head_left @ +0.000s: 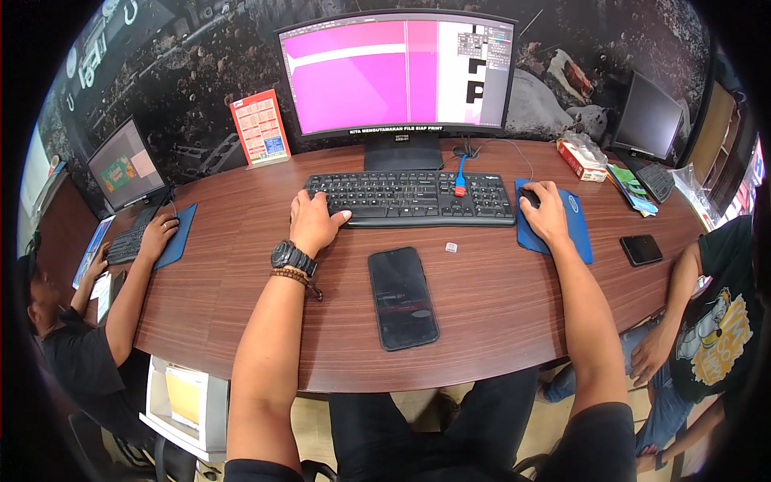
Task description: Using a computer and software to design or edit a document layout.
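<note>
My left hand (315, 221) rests on the left end of a black keyboard (401, 201), fingers spread over the keys and thumb along the front edge. A dark watch (291, 257) and a beaded bracelet circle that wrist. My right hand (546, 215) is curved over a black computer mouse (528, 198), mostly hidden under the palm, on a blue mouse pad (575, 215). Behind the keyboard stands a wide curved monitor (361, 80) with a magenta design on screen. A blue cable with a red plug (459, 186) lies across the keyboard's right part.
A dark smartphone (403, 297) lies between my forearms, near a small white piece (451, 247). A desk calendar (261, 127) stands left of the monitor; a red-white box (581, 158) and another phone (641, 250) lie right. One person (88, 345) types at left; another (715, 321) sits right.
</note>
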Available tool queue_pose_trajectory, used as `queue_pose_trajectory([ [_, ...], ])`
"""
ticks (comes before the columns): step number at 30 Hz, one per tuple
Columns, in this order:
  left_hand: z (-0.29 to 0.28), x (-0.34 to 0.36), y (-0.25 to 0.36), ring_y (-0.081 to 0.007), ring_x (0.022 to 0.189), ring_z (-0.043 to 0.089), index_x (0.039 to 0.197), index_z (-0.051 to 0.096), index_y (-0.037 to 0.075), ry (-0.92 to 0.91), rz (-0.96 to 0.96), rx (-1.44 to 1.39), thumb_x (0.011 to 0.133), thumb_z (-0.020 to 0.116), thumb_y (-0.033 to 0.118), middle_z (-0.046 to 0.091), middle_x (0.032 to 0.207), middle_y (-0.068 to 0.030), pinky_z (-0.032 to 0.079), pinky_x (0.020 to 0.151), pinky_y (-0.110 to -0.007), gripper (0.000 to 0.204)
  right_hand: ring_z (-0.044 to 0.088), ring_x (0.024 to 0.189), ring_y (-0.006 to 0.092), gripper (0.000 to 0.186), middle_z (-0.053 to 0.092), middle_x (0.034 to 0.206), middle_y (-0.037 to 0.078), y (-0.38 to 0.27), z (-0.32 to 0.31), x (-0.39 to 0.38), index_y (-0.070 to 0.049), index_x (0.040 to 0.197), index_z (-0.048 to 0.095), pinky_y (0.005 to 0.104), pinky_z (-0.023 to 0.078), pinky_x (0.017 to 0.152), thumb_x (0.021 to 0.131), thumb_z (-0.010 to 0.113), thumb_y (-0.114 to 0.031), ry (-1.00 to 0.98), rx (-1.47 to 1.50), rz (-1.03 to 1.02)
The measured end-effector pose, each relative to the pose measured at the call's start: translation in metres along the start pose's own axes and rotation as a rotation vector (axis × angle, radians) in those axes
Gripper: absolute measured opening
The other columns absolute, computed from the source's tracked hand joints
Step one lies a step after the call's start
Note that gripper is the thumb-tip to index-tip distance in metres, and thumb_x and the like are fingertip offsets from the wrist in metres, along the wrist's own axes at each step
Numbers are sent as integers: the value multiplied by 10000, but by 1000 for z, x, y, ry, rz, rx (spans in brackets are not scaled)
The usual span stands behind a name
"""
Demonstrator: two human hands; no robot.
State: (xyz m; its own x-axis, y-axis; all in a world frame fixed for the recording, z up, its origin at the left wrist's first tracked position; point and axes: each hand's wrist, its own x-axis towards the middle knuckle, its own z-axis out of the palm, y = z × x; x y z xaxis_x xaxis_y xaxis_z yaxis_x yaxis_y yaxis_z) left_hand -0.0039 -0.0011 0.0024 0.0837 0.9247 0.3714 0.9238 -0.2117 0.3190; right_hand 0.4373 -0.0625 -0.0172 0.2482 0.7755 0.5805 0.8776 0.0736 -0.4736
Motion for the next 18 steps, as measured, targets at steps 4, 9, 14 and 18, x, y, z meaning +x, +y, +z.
queue_pose_trajectory([
  [4, 0, 0, -1, -457, 1253, 452, 1179, 630, -50, -18, -11, -1, 842, 758, 421, 502, 1282, -283, 395, 1061, -513, 593, 607, 1112, 368, 326, 596, 1201, 157, 1, 1, 0, -66, 1126, 693, 435, 498, 953, 841, 660, -221, 5, 4, -8],
  [9, -1, -1, 1, -458, 1256, 449, 1195, 629, -44, -13, -11, 8, 841, 757, 433, 503, 1283, -281, 396, 1056, -521, 608, 607, 1112, 366, 323, 597, 1199, 155, 0, 0, 0, -64, 1124, 693, 431, 495, 955, 841, 656, -217, 4, 9, -2],
  [14, -2, -1, 1, -455, 1258, 448, 1210, 626, -39, -26, -26, 16, 844, 756, 437, 503, 1286, -278, 396, 1054, -522, 614, 607, 1114, 365, 324, 598, 1197, 152, -3, -1, -1, -66, 1125, 693, 428, 493, 959, 841, 654, -217, 3, 11, 4],
  [18, -2, 0, 1, -453, 1260, 447, 1217, 623, -38, -38, -27, 6, 848, 752, 436, 501, 1290, -277, 395, 1054, -522, 615, 607, 1116, 362, 323, 595, 1201, 148, -2, -1, -1, -71, 1129, 692, 428, 494, 959, 845, 652, -221, 1, 3, 9],
])
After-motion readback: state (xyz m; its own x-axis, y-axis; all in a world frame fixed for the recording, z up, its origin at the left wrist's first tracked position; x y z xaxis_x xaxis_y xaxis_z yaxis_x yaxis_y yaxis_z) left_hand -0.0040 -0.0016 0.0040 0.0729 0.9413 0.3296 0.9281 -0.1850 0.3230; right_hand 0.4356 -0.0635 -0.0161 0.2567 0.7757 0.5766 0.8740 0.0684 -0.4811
